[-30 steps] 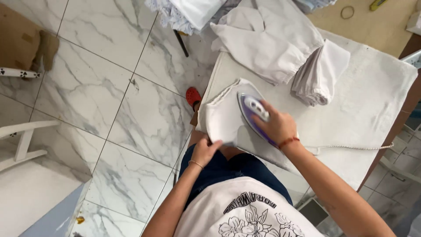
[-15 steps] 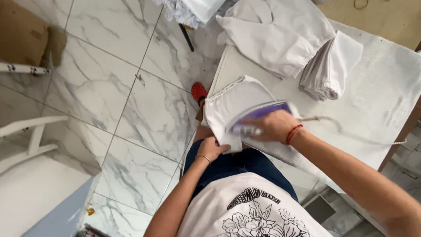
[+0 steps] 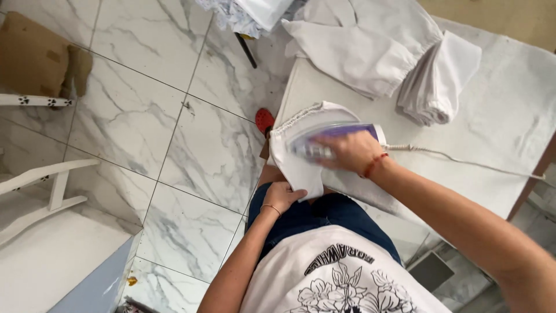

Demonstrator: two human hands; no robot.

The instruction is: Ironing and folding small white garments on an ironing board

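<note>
The right hand point(image 3: 347, 152) is closed around the handle of a purple and white electric iron point(image 3: 330, 141), which is blurred and lies flat on a white cloth piece with a gathered edge point(image 3: 301, 165). This cloth is directly under the grip of the right hand and is spread over the near corner of the white padded desk point(image 3: 504, 133), with its lower part hanging over the desk edge. The left hand point(image 3: 282, 196) is just below the right grip, close to the person's body, and its fingers pinch the hanging corner of the same cloth, so this grip is closed on the fabric. A thin red band point(image 3: 373, 165) sits on the right wrist, and a thin bracelet point(image 3: 270, 207) is on the left wrist. From the back of the iron a white power cord point(image 3: 457, 159) runs away from the right grip across the desk. Farther from the grip, on the far part of the desk, there is a folded stack of white cloths point(image 3: 437, 87), and beside it a loose pile of crumpled white garments point(image 3: 359, 40). Away from both hands, on the marble tile floor point(image 3: 174, 127), a red shoe point(image 3: 264, 120) is visible just beside the desk edge, and a white wooden chair point(image 3: 40, 191) stands well apart.
</note>
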